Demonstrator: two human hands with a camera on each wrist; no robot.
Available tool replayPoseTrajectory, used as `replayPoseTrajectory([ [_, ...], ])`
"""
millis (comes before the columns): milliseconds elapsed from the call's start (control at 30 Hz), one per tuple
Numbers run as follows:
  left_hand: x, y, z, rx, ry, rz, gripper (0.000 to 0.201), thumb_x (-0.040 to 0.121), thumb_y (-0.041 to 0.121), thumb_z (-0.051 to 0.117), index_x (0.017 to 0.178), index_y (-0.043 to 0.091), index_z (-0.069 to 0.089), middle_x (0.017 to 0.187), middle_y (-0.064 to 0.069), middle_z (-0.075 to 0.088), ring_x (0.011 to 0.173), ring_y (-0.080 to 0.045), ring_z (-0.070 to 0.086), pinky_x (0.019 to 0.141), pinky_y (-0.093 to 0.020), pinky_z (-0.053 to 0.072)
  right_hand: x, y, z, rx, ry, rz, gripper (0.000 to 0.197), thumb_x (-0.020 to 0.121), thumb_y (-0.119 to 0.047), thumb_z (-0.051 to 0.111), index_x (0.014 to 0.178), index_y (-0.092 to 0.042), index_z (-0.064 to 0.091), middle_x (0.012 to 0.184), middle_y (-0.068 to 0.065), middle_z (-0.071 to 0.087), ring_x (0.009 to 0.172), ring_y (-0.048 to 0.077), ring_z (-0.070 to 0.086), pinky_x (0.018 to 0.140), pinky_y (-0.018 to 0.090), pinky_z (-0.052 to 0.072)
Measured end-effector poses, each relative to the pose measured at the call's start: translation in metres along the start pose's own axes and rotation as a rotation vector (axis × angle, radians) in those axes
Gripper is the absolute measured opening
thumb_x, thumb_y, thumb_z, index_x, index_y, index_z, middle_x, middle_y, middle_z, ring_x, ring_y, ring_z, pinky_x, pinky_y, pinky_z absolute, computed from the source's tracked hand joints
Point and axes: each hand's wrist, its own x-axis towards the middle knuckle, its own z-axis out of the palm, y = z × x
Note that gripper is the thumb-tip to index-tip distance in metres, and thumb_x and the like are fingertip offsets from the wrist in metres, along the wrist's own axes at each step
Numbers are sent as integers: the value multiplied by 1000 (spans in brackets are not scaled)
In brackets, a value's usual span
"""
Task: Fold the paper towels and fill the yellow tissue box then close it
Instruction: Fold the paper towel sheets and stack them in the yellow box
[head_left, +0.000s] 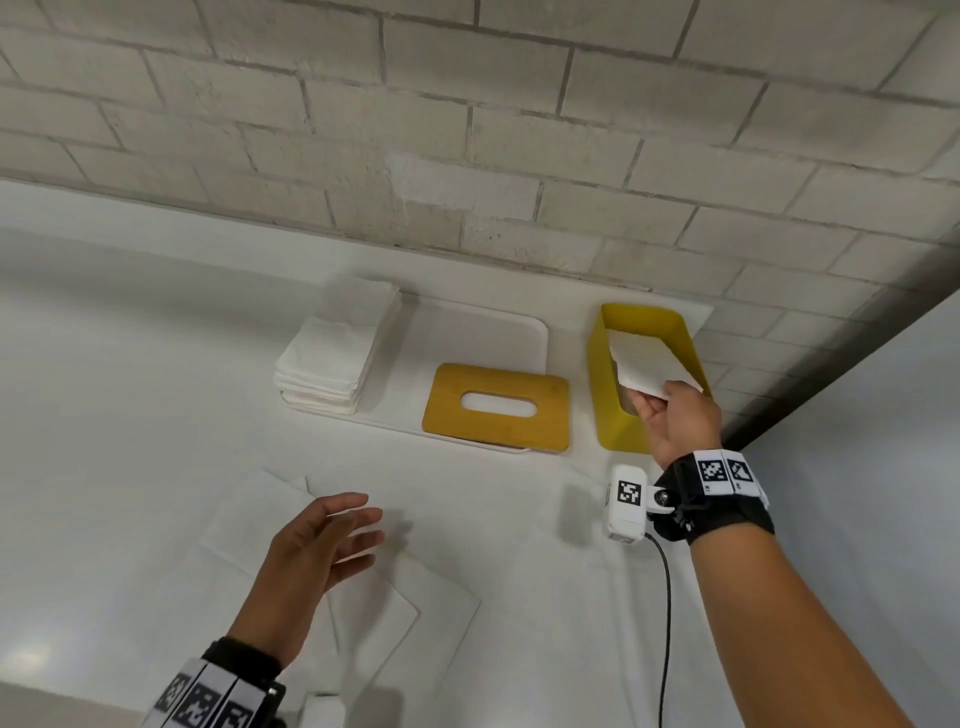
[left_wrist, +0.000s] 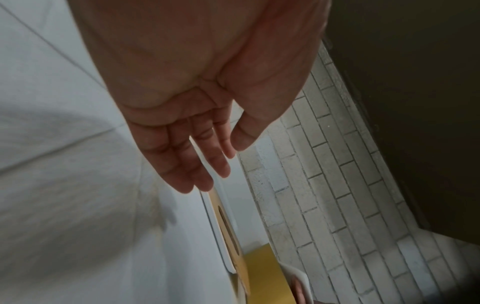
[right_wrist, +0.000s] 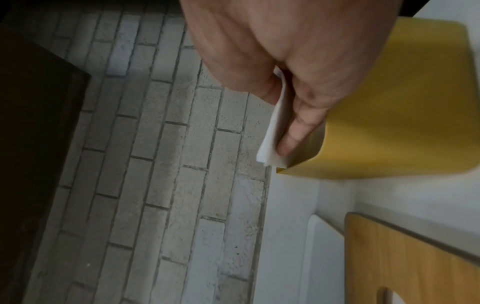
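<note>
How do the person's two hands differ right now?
The right hand pinches a folded paper towel over the open yellow tissue box; the left hand holds nothing. The right hand's fingers are curled; the left hand's are spread. Both wear marker wristbands.

Right hand covers the near rim of the yellow tissue box; box bottom hidden by the folded paper towel. Wooden lid cut off at the right-wrist frame's edge. Desk blurred in left-wrist view.

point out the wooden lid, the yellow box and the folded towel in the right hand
wooden lid (head_left: 452, 415), head view, left of its slot
yellow box (head_left: 618, 431), head view, front wall
folded towel (head_left: 649, 364), head view, its top face
</note>
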Motion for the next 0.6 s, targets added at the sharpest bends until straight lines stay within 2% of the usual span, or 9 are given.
replayPoseTrajectory([
  [100, -2, -4, -4, 4, 11, -9, 21, 103, 7, 53, 117, 8, 68, 109, -12, 77, 102, -33, 74, 97, -50, 54, 11, -3, 1, -4, 44, 6, 25, 96, 11, 41, 117, 3, 52, 110, 21, 65, 91, 33, 69, 71, 43, 63],
  [200, -4, -9, -8, 18, 21, -18, 21, 104, 7, 51, 117, 8, 68, 109, -12, 78, 101, -33, 75, 97, -50, 54, 19, -8, 2, -54, 52, 37, 20, 95, 11, 42, 107, 2, 55, 112, 22, 64, 89, 34, 69, 71, 42, 62],
  [367, -8, -15, -12, 43, 23, -30, 21, 104, 7, 51, 117, 8, 68, 109, -11, 78, 101, -32, 75, 97, -50, 54, 25, -10, 6, -106, 67, 52, 30, 95, 11, 43, 123, 3, 49, 119, 25, 61, 93, 38, 67, 75, 47, 61],
  [433, -9, -16, -13, 47, 19, -29, 22, 105, 7, 50, 118, 8, 68, 109, -11, 78, 101, -31, 75, 97, -50, 54, 23, -11, 6, -119, 68, 52, 26, 96, 9, 44, 120, 3, 51, 117, 25, 62, 92, 38, 67, 71, 46, 62],
  [500, -10, -15, -15, 52, 18, -24, 21, 105, 8, 51, 117, 8, 68, 110, -11, 78, 101, -31, 75, 97, -50, 54, 19, -15, 6, -118, 44, 68, 14, 98, 4, 48, 110, 1, 56, 114, 24, 64, 93, 36, 68, 69, 45, 64],
  [600, -12, -16, -19, 70, 19, -11, 21, 104, 8, 51, 116, 9, 68, 109, -10, 78, 101, -30, 76, 98, -50, 53, 4, -22, -2, -122, 74, 71, 6, 101, -4, 53, 103, 0, 57, 117, 23, 64, 93, 31, 69, 80, 40, 62],
])
